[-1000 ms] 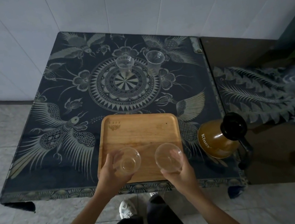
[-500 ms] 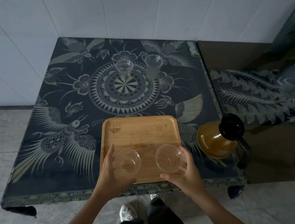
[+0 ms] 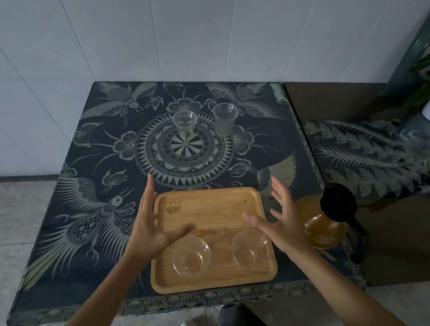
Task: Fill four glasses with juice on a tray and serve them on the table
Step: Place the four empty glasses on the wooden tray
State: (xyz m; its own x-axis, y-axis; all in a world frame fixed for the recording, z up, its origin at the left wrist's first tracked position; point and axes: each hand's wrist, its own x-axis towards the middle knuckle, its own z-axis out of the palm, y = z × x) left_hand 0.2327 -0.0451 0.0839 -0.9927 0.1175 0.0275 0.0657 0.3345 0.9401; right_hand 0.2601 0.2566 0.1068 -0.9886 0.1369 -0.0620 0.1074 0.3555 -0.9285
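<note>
Four clear glasses: two (image 3: 191, 256) (image 3: 250, 247) on the wooden tray's (image 3: 210, 209) near half, two (image 3: 185, 123) (image 3: 226, 121) standing farther back on the patterned table (image 3: 78, 202). One juice jug (image 3: 323, 223) sits just right of the tray. Left hand (image 3: 150, 225) and right hand (image 3: 282, 221) hover above, fingers spread, holding nothing; the tray's far half is bare.

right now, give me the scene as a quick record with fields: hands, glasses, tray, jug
left hand: left hand open, fingers spread, holding nothing
right hand: right hand open, holding nothing
glasses on tray: two empty, near-left glass and near-right glass
glasses off tray: two on the cloth, far-left glass and far-right glass
tray: wooden tray at the table's near edge
jug: juice jug right of the tray, black lid on
</note>
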